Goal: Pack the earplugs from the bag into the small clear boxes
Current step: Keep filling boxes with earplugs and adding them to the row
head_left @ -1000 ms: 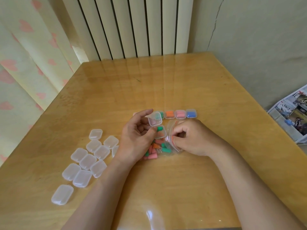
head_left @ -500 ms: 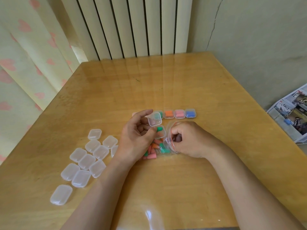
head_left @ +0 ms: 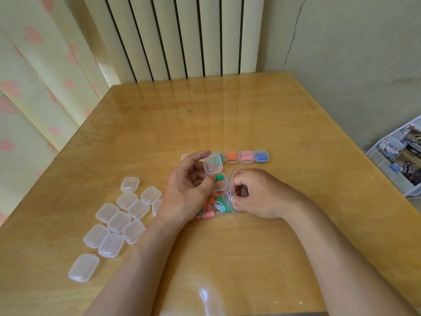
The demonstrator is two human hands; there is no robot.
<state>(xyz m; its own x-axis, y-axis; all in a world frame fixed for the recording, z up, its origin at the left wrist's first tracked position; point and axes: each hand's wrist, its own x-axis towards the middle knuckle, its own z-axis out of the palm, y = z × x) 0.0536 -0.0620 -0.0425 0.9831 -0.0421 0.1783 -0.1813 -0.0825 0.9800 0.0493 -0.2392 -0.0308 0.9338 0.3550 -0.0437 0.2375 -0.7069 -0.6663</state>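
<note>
Left hand (head_left: 189,185) grip: grasping a small open box (head_left: 214,172) between thumb and fingers, held just above the worktop (head_left: 227,124) at scene centre, hinged lid tipped up on the far side. One green earplug (head_left: 219,178) sits in the box's base by the thumb tip. Right hand (head_left: 257,192) grip: clenched on the mouth of the clear zip bag (head_left: 227,201), fingers curled round the red seal strip. The bag lies on the worktop between the two hands, touching both. Loose earplugs (head_left: 208,213) inside it are pink, orange and green, bunched at its near-left end, partly hidden under the left hand. Filled boxes (head_left: 231,156) stand in a row just beyond the hands: orange, pink, blue going right, one with green contents half hidden behind the raised lid, and something pale at the row's left end that can't be made out. Empty boxes (head_left: 118,222), lids closed, lie clustered left of the left forearm, most touching each other, one apart at the near-left. Newspaper (head_left: 401,160) lies off the worktop's right edge. Radiator (head_left: 182,37) at the far side, curtain (head_left: 34,76) on the left.
</note>
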